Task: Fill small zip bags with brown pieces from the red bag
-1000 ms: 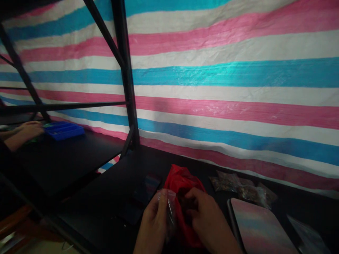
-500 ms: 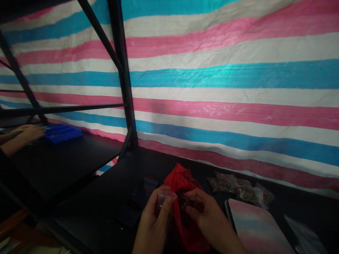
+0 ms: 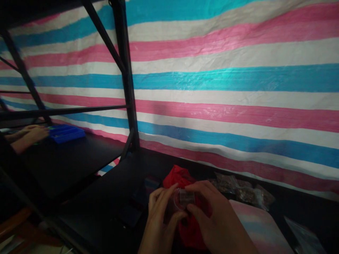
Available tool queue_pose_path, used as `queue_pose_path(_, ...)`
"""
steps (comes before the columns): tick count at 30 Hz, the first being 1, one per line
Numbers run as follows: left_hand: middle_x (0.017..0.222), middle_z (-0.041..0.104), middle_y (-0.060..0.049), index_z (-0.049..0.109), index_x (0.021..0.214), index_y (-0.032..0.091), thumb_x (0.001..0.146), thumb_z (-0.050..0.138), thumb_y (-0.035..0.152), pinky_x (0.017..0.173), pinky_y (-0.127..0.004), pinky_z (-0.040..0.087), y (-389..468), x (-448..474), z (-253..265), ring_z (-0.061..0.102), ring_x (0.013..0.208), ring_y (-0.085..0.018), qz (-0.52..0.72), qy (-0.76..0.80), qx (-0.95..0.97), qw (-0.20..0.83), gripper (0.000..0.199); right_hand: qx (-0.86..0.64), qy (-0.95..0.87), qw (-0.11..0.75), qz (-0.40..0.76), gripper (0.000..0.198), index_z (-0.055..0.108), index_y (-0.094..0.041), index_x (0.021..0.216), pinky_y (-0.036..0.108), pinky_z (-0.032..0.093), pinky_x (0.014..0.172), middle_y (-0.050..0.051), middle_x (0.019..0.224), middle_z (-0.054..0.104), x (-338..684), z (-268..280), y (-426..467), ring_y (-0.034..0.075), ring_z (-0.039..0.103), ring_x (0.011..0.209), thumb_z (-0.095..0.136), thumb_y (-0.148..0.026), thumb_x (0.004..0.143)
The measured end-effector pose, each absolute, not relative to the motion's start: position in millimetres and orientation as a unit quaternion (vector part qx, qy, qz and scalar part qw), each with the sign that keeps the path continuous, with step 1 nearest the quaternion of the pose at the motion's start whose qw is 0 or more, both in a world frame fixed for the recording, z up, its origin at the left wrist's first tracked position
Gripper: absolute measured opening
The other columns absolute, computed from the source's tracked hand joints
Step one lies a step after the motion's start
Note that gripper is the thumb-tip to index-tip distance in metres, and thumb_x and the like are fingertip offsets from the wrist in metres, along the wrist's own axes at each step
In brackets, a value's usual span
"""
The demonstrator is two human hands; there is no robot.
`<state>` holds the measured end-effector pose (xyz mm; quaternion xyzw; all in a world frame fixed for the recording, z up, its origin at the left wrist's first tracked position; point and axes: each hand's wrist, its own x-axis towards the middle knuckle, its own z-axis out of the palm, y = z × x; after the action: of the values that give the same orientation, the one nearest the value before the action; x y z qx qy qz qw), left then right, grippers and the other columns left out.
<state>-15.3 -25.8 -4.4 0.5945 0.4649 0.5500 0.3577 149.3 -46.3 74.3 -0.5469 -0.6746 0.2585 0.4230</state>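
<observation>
My left hand (image 3: pixel 165 208) is closed around a small clear plastic bag (image 3: pixel 185 197), its fingers curled along the left side. At the right edge of this bag, the thumb and fingers of my right hand (image 3: pixel 209 208) pinch it. Dim light and the fingers hide what the bag contains. Directly beneath and behind both hands lies a crumpled red bag (image 3: pixel 180 176), its opening mostly covered by them.
Several filled clear bags (image 3: pixel 246 192) lie right of the red bag, behind a pale flat-topped device (image 3: pixel 259 225). A flat clear bag (image 3: pixel 304 234) is far right. Dark phone-like objects (image 3: pixel 135 208) lie left. Another person's hands (image 3: pixel 33 135) are beside a blue tray (image 3: pixel 66 133).
My right hand has come out of the red bag's opening, where it was among brown pieces, and moved to the clear bag. My left hand has turned towards it.
</observation>
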Motion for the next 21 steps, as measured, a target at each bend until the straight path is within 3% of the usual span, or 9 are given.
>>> queue_pose_path(8, 0.132, 0.072, -0.009, 0.076, 0.126, 0.035, 0.085, 0.074, 0.034, 0.108, -0.055, 0.055, -23.5, -14.7, -3.8, 0.066, 0.126, -0.033, 0.564, 0.439, 0.606, 0.35, 0.041, -0.466, -0.752, 0.433, 0.174, 0.04, 0.076, -0.027, 0.104, 0.023, 0.054, 0.098, 0.003, 0.12, 0.071, 143.7, 68.4, -44.6, 0.014, 0.072, 0.111, 0.049, -0.002, 0.09)
queue_pose_path(15, 0.132, 0.073, -0.01, 0.073, 0.127, 0.029, 0.087, 0.071, 0.043, 0.111, -0.054, 0.052, -24.4, -17.5, 4.2, 0.066, 0.126, -0.033, 0.587, 0.477, 0.561, 0.336, 0.042, -0.55, -0.666, 0.483, 0.143, 0.025, 0.078, -0.032, 0.108, 0.031, 0.055, 0.097, 0.003, 0.122, 0.073, 150.0, 71.5, -40.8, 0.02, 0.072, 0.111, 0.06, -0.02, 0.094)
queue_pose_path(17, 0.133, 0.073, -0.012, 0.072, 0.127, 0.026, 0.088, 0.069, 0.051, 0.113, -0.055, 0.049, -24.1, -19.9, 6.8, 0.066, 0.127, -0.034, 0.59, 0.513, 0.517, 0.349, 0.047, -0.594, -0.653, 0.447, 0.144, 0.027, 0.079, -0.031, 0.111, 0.038, 0.053, 0.101, 0.004, 0.121, 0.075, 157.2, 65.3, -37.2, 0.025, 0.071, 0.112, 0.062, -0.02, 0.092)
queue_pose_path(21, 0.132, 0.073, -0.016, 0.07, 0.126, 0.02, 0.084, 0.069, 0.064, 0.111, -0.056, 0.05, -20.5, -20.9, 3.0, 0.066, 0.127, -0.038, 0.553, 0.524, 0.48, 0.435, 0.061, -0.636, -0.69, 0.316, 0.141, 0.043, 0.081, -0.026, 0.108, 0.047, 0.044, 0.112, 0.008, 0.117, 0.079, 163.0, 40.0, -28.2, 0.03, 0.07, 0.115, 0.058, -0.002, 0.081)
